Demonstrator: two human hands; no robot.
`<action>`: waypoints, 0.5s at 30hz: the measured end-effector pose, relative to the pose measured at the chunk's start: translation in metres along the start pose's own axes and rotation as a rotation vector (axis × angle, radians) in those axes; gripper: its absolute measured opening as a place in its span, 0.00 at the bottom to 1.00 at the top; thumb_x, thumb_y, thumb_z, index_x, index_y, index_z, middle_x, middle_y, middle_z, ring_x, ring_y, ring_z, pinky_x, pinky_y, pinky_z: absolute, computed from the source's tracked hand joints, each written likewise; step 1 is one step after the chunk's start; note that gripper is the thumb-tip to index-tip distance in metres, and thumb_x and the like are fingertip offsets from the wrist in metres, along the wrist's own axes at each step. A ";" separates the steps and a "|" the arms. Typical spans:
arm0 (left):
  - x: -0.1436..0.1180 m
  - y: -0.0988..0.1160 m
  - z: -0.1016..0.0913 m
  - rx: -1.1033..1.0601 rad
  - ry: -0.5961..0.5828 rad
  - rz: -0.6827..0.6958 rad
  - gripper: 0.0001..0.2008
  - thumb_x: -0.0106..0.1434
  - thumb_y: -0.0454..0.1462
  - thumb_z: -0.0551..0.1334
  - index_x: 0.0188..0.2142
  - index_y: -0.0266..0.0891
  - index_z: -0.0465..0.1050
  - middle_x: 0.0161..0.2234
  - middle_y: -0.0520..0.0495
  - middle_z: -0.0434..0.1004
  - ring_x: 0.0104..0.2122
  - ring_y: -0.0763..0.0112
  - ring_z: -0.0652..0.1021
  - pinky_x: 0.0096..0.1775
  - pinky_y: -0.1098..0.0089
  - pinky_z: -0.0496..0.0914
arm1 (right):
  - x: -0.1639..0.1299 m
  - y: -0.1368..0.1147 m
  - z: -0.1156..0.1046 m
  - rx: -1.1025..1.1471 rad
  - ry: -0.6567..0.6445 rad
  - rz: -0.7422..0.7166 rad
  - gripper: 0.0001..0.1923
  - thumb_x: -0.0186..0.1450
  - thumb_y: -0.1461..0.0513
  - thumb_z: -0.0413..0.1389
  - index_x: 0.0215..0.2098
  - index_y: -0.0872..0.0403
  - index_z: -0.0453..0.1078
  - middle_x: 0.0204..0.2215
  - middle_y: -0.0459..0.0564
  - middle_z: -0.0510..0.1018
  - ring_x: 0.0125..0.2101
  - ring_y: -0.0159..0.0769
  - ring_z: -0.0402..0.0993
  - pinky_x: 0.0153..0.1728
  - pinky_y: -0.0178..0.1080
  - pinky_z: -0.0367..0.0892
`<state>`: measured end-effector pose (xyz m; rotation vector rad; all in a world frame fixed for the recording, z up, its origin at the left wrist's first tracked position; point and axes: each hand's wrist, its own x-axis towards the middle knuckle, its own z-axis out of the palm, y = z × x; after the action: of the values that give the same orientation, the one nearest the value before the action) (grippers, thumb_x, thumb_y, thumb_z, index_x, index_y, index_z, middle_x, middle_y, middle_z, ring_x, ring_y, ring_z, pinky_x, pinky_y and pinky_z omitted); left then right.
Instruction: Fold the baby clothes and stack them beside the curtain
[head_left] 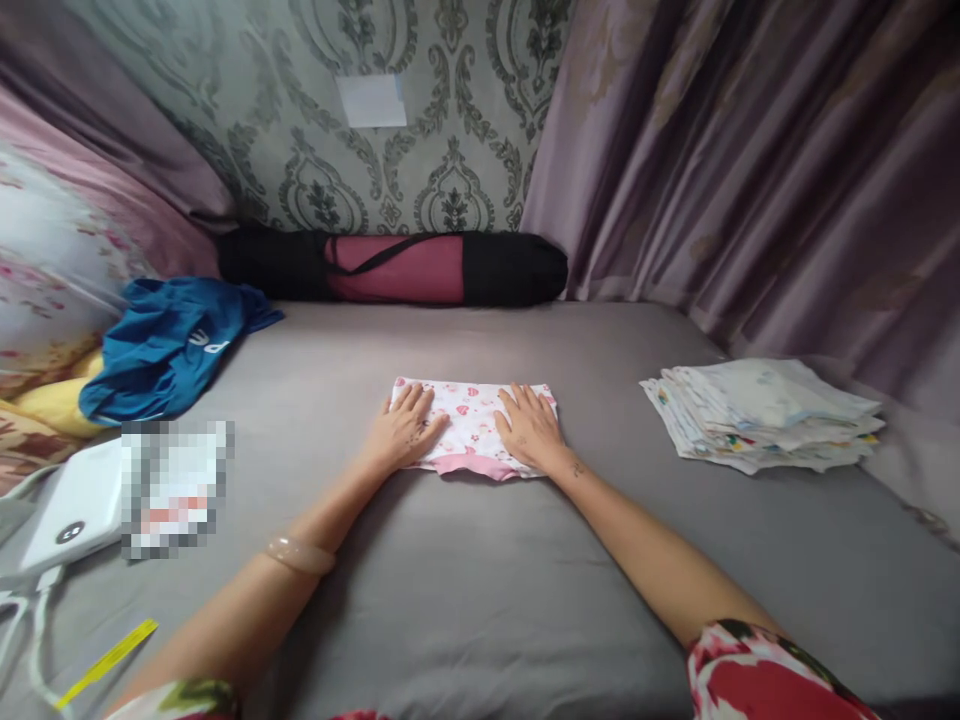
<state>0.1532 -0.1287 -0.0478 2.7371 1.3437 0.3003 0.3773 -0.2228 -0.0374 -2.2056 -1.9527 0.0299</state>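
Grey bedsheet (480, 600) fills most of our view, backed by patterned wallpaper and mauve curtains (750, 160), with a black-and-pink rolled bag (394, 268) lying along the far edge. To our left sits a crumpled blue garment (169, 345); to our right, well apart from the hands, a stack of folded cloths (761, 415).

Straight ahead of us, at arm's reach, lies the small folded garment (472, 425), white with pink hearts and a pink hem on the near edge. Its long axis runs left to right, square across our line of reach. Both hands rest on it: left hand (405, 428) flat on the left end, right hand (531, 425) flat on the right end, fingers spread and pointing away, gripping nothing. Neither hand is nearer; they sit level, with a bare strip of the cloth between them. We note a pale bangle (300, 555) on the left wrist.
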 end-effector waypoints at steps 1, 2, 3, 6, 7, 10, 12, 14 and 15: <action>0.000 0.000 0.000 0.001 -0.007 -0.004 0.31 0.68 0.54 0.44 0.63 0.39 0.56 0.65 0.37 0.55 0.65 0.52 0.55 0.62 0.50 0.51 | 0.000 -0.001 0.000 0.005 -0.004 0.004 0.28 0.71 0.53 0.41 0.65 0.56 0.58 0.65 0.56 0.58 0.65 0.50 0.50 0.63 0.51 0.44; 0.000 0.000 -0.001 0.003 -0.013 -0.004 0.31 0.68 0.54 0.44 0.63 0.39 0.56 0.66 0.37 0.55 0.65 0.52 0.55 0.62 0.50 0.51 | 0.001 -0.001 0.000 0.009 -0.009 0.009 0.28 0.71 0.53 0.41 0.65 0.56 0.58 0.66 0.57 0.57 0.65 0.50 0.50 0.63 0.51 0.43; 0.001 0.001 -0.002 0.006 -0.020 -0.003 0.31 0.68 0.53 0.44 0.63 0.39 0.56 0.66 0.37 0.55 0.65 0.53 0.55 0.62 0.50 0.52 | 0.001 -0.001 0.000 0.014 -0.016 0.014 0.29 0.71 0.53 0.40 0.65 0.56 0.57 0.66 0.57 0.57 0.65 0.50 0.49 0.63 0.51 0.43; -0.002 -0.001 -0.008 0.000 -0.056 0.014 0.29 0.69 0.51 0.44 0.63 0.40 0.56 0.66 0.38 0.55 0.65 0.55 0.55 0.61 0.51 0.53 | 0.002 0.001 -0.006 0.053 -0.076 0.002 0.29 0.71 0.53 0.39 0.66 0.57 0.55 0.67 0.57 0.54 0.66 0.48 0.47 0.64 0.50 0.41; -0.004 -0.003 -0.010 -0.004 -0.060 0.017 0.28 0.70 0.50 0.43 0.63 0.40 0.56 0.65 0.38 0.56 0.66 0.55 0.55 0.61 0.50 0.53 | 0.001 0.003 -0.009 0.070 -0.099 -0.008 0.30 0.71 0.53 0.37 0.67 0.58 0.54 0.67 0.57 0.53 0.66 0.46 0.46 0.64 0.49 0.41; -0.014 -0.011 -0.015 0.000 -0.030 -0.002 0.26 0.70 0.48 0.42 0.62 0.41 0.58 0.65 0.39 0.57 0.66 0.57 0.55 0.62 0.50 0.52 | -0.001 0.012 -0.018 0.086 -0.088 -0.027 0.32 0.72 0.54 0.34 0.68 0.63 0.50 0.68 0.60 0.50 0.67 0.44 0.43 0.65 0.47 0.38; -0.021 -0.018 -0.015 0.009 -0.017 -0.017 0.26 0.71 0.48 0.41 0.62 0.40 0.58 0.65 0.39 0.56 0.66 0.59 0.55 0.62 0.51 0.51 | -0.002 0.019 -0.020 0.060 -0.044 -0.008 0.33 0.72 0.54 0.34 0.67 0.66 0.49 0.68 0.61 0.49 0.67 0.44 0.41 0.66 0.47 0.35; -0.027 -0.022 -0.013 0.006 -0.022 -0.023 0.26 0.71 0.47 0.41 0.63 0.39 0.57 0.66 0.39 0.55 0.65 0.60 0.56 0.63 0.51 0.51 | -0.004 0.026 -0.018 0.042 -0.051 0.022 0.33 0.72 0.53 0.34 0.67 0.68 0.49 0.67 0.63 0.49 0.67 0.45 0.41 0.65 0.47 0.36; -0.029 -0.024 -0.011 0.002 -0.026 -0.026 0.26 0.71 0.46 0.40 0.63 0.38 0.56 0.66 0.39 0.54 0.65 0.60 0.57 0.63 0.51 0.51 | -0.004 0.029 -0.015 0.039 -0.068 0.039 0.34 0.72 0.53 0.34 0.67 0.69 0.49 0.67 0.63 0.50 0.67 0.46 0.42 0.65 0.47 0.38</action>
<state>0.1153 -0.1367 -0.0451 2.7135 1.3728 0.2606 0.4071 -0.2318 -0.0278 -2.2456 -1.9264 0.1496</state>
